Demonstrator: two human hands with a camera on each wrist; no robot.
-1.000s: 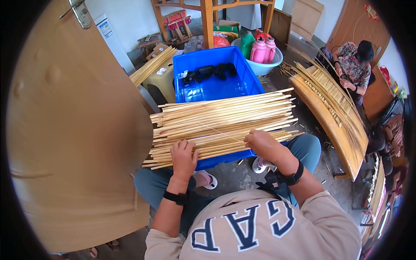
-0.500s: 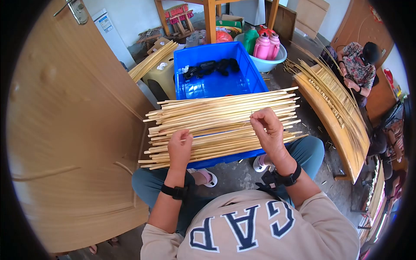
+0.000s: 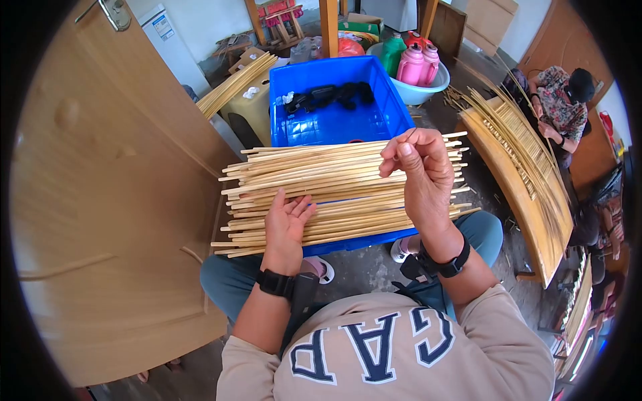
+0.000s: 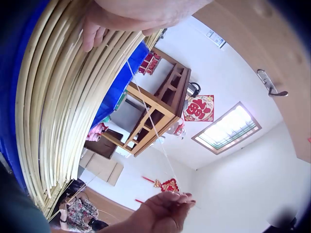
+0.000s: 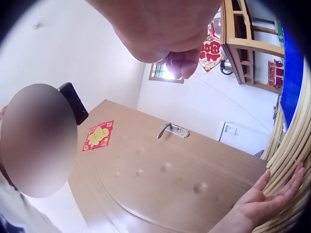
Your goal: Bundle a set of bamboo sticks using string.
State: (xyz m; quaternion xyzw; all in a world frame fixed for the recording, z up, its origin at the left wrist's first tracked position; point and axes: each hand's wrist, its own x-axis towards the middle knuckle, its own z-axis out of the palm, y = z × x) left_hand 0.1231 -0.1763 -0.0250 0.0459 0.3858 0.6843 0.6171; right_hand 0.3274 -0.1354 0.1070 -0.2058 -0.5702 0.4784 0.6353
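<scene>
Thin pale wooden sticks point(image 3: 334, 168) lie side by side in a wide layer across the lap, over a blue plastic edge point(image 3: 361, 243). My right hand point(image 3: 431, 180) is raised above their right part, thumb and fingertips pinched together. In the left wrist view a white thread point(image 4: 152, 118) runs taut from the sticks up to those fingertips. My left hand point(image 3: 287, 227) rests on the left part of the sticks, palm turned up and fingers loosely extended, holding nothing. The right wrist view shows its fingers point(image 5: 286, 187) against the sticks.
A blue crate point(image 3: 394, 110) with black straps stands just ahead. Beyond it, a basin point(image 3: 441, 83) holds pink and green flasks. A wooden door point(image 3: 120, 220) is close on the left. At right, a person point(image 3: 562, 100) sits behind a curved board point(image 3: 498, 160) with sticks.
My right hand has risen from low on the sticks, up and away, drawing the thread. My left hand went from palm down on the sticks to palm up.
</scene>
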